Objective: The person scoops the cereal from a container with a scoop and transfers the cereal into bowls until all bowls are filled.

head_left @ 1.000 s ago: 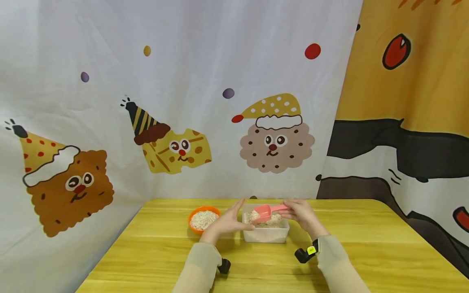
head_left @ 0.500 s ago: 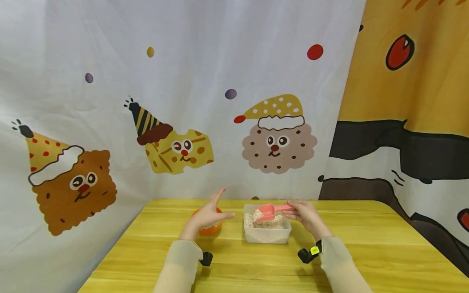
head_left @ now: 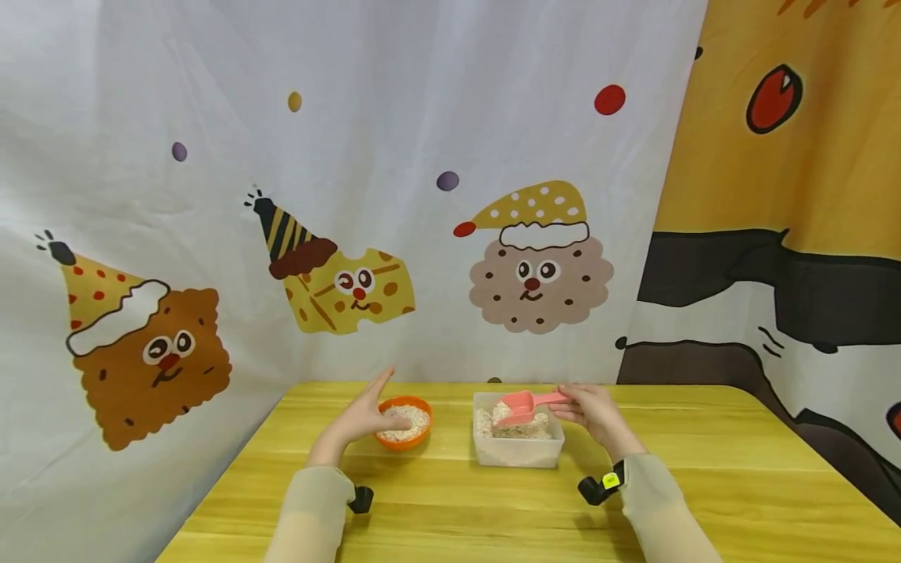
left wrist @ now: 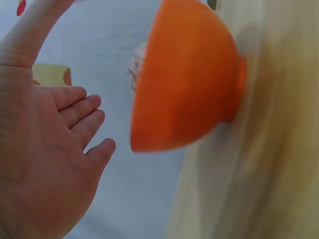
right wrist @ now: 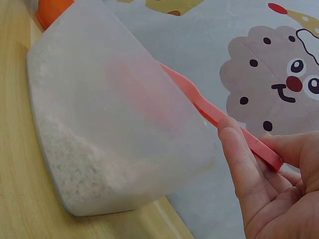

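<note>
In the head view my right hand (head_left: pixel 590 414) holds a pink scoop (head_left: pixel 519 407) by its handle. The scoop's bowl, with pale oat flakes at its mouth, sits over a translucent white container (head_left: pixel 518 452) that holds more flakes. In the right wrist view thumb and fingers pinch the end of the scoop's handle (right wrist: pixel 219 117). My left hand (head_left: pixel 355 422) is at the left of an orange bowl (head_left: pixel 404 444) full of flakes, thumb stretched over its opening. The left wrist view shows the palm and straight fingers beside the orange bowl (left wrist: pixel 187 79), with a gap between them.
Bowl and container stand apart on a yellow wood-grain table (head_left: pixel 450 508), the bowl to the left. Behind the table hangs a pale curtain (head_left: pixel 422 344) printed with cartoon biscuits and cheese. A small black camera (head_left: pixel 598 490) is strapped to the right wrist.
My left hand has moved left, from the container's near side to the orange bowl's left side. The right hand keeps the scoop over the container, nearly still. The view has shifted slightly.
</note>
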Demonstrator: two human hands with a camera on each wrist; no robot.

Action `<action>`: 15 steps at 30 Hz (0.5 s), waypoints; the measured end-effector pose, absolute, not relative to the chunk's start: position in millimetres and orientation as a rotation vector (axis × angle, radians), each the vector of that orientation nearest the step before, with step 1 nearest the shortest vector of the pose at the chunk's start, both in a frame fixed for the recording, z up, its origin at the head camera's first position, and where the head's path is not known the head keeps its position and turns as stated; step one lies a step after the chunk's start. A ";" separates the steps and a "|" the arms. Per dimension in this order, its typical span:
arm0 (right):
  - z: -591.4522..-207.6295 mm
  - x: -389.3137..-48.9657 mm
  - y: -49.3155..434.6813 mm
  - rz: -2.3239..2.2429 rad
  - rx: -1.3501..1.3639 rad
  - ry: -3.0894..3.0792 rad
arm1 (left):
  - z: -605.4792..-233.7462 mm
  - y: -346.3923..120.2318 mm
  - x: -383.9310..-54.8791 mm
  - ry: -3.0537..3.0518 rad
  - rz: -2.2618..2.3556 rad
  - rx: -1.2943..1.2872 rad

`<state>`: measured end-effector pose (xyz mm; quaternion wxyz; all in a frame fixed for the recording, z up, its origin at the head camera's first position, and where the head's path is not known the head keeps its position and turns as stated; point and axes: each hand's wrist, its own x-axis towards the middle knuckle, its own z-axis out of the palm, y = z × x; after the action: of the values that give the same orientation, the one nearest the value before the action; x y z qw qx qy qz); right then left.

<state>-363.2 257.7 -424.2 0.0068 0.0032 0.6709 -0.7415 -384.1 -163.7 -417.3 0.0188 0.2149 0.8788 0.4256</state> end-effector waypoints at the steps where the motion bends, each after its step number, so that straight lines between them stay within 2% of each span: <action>1: -424.2 -363.6 258.3 -2.321 0.012 2.096 | -420.1 -165.4 -384.6 2.718 1.330 0.656; 15: -420.6 -362.0 263.2 -2.360 0.028 2.057 | -444.4 -175.2 -386.2 2.715 1.262 0.586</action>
<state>-362.0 263.2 -420.6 0.0056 0.0089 0.6570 -0.7538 -386.2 -175.2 -444.4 0.0453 0.1918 0.8890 0.4133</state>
